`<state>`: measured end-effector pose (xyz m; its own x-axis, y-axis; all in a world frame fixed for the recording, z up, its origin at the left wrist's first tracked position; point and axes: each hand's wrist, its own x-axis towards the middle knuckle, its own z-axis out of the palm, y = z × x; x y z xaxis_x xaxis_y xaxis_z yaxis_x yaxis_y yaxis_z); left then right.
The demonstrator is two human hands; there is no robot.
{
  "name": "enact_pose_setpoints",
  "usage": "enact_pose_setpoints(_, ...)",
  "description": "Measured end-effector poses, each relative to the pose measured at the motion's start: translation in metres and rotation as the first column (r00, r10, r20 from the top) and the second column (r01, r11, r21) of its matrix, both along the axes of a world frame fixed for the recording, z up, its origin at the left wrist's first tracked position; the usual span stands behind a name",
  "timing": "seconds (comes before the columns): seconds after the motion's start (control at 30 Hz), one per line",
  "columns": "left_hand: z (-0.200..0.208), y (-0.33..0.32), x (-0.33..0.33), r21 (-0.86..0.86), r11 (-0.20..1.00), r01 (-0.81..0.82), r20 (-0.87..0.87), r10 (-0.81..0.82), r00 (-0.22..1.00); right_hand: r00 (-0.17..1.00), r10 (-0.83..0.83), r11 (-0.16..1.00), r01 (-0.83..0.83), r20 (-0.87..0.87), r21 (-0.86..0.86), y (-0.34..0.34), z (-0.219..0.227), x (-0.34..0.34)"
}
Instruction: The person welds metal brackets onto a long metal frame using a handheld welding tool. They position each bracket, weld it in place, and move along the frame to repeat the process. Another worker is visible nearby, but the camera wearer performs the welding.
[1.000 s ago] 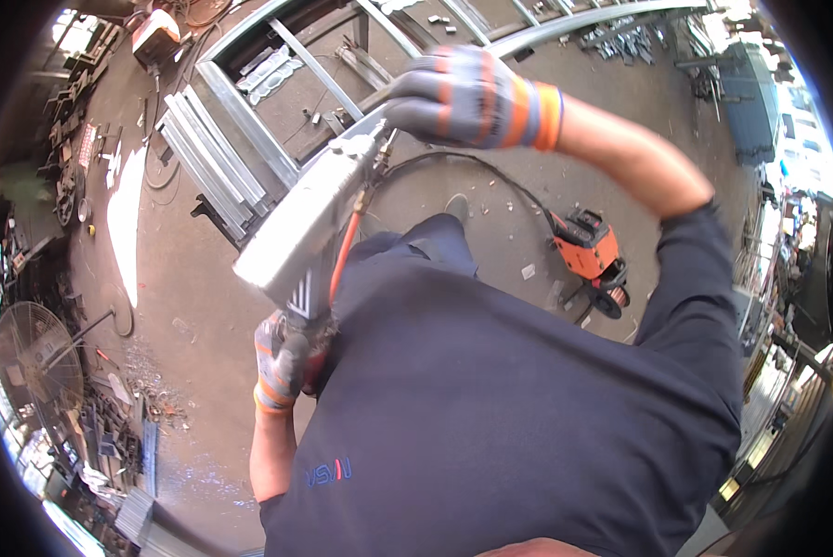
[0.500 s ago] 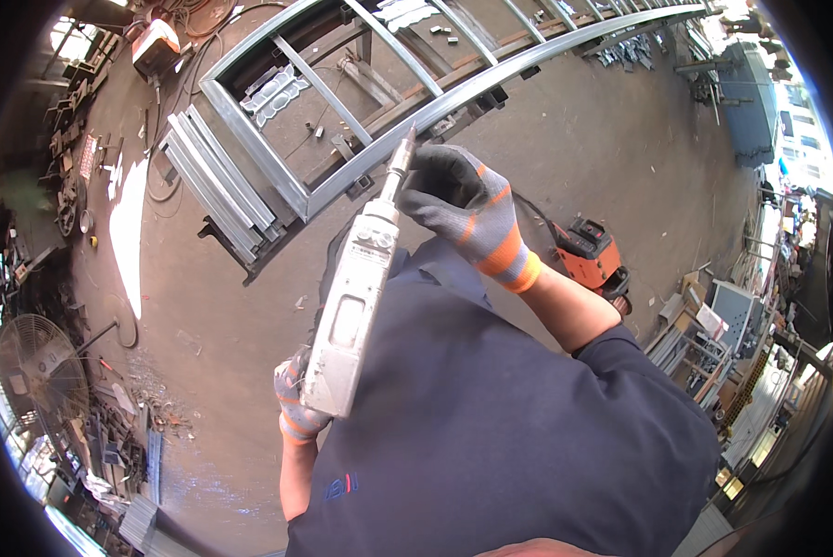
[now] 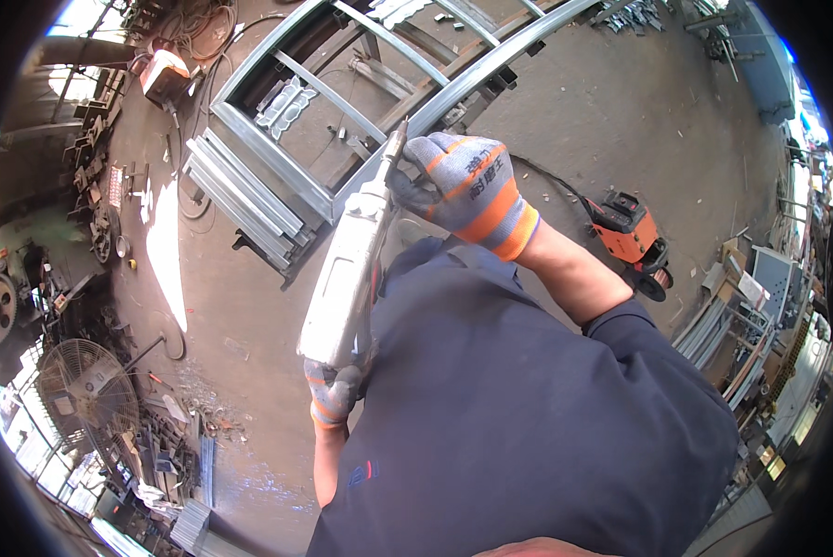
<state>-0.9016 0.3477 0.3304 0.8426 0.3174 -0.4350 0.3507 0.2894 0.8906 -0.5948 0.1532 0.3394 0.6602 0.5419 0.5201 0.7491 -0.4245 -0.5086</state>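
Observation:
A silver-white welding gun (image 3: 337, 288) with a long boxy body and a slim pointed nozzle lies slantwise in front of my chest, nozzle away from me. My left hand (image 3: 335, 390), in a grey and orange glove, grips it at the near end; part of the grip is hidden behind the body. At the nozzle's neck, the curled fingers of my gloved right hand (image 3: 467, 190) close on the gun, back of the hand upward. Just beyond the nozzle tip runs a large galvanised metal frame (image 3: 272, 158) with crossbars.
Metal profiles (image 3: 245, 200) are stacked beside the frame's near corner. An orange and black machine (image 3: 625, 237) with a cable stands on the floor to the right. To the left are a large fan (image 3: 87, 390) and scrap metal. An orange box (image 3: 164, 76) sits at the far left near hoses.
My right hand has rolled so its back faces up, and its fingers have come onto the nozzle's neck. The gun has turned slightly. The view has shifted, moving the surroundings rightward.

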Motion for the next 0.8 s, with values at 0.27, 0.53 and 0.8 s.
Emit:
enact_pose_setpoints(0.27, -0.004, 0.007, 0.008, 0.135, 0.989, 0.053, 0.018, -0.056, 0.998, 0.987, 0.104, 0.990, -0.092, -0.122, 0.103, -0.011, 0.011, 0.001)
enact_pose_setpoints(0.53, -0.006, 0.003, 0.008, 0.095, 0.995, -0.025, -0.044, 0.029, 0.999, 0.865, 0.190, 0.940, -0.023, -0.464, 0.341, -0.013, 0.011, -0.007)
enact_pose_setpoints(0.8, -0.005, 0.004, 0.008, 0.110, 0.994, 0.029, -0.047, -0.024, 0.999, 0.754, 0.289, 0.925, -0.060, -0.590, 0.376, -0.026, 0.029, -0.002)
